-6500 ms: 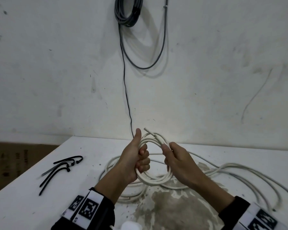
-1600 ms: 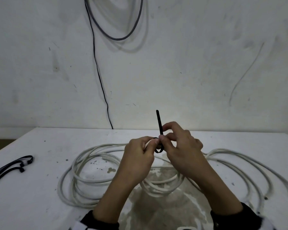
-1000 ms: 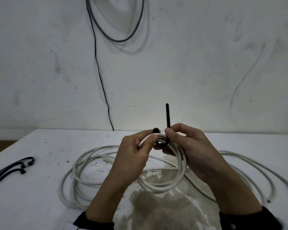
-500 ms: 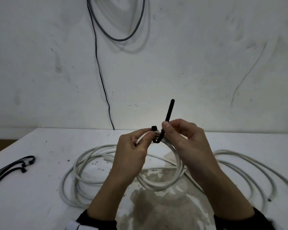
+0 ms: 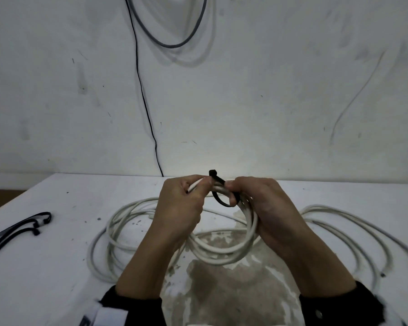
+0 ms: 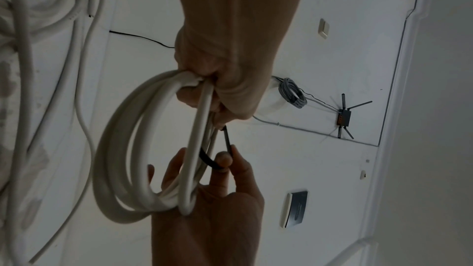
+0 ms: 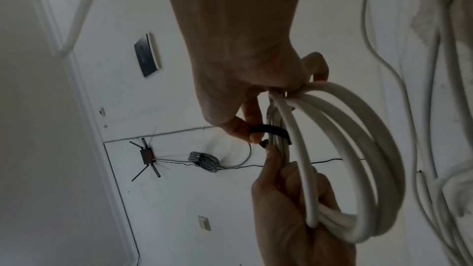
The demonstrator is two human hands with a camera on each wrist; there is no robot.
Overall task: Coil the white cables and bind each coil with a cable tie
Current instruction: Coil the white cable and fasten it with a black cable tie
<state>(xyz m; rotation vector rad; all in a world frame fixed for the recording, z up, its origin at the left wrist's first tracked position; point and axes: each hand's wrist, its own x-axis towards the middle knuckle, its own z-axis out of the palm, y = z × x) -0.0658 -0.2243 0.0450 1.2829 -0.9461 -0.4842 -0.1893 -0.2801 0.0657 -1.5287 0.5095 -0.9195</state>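
Observation:
Both hands hold a small coil of white cable [image 5: 222, 252] [image 6: 120, 149] [image 7: 358, 149] just above the white table [image 5: 57, 267]. My left hand [image 5: 198, 187] [image 6: 204, 88] grips the coil's top bundle between thumb and fingers. A black cable tie [image 5: 218, 178] [image 6: 227, 141] [image 7: 271, 129] loops round that bundle, its head sticking up by the left thumb. My right hand [image 5: 231, 191] [image 7: 253, 132] pinches the tie's strap, with its other fingers round the coil. The strap's free end is hidden in the fingers.
A loose white cable [image 5: 108, 231] sprawls on the table behind and left of the hands, another [image 5: 339, 220] to the right. Spare black ties [image 5: 21, 228] lie at the left edge. A grey cable [image 5: 174, 44] and a thin black wire [image 5: 146, 102] hang on the wall.
The tie's tail stood upright above the coil half a second ago. Now my right hand has bent it down across the bundle, towards the head by my left thumb.

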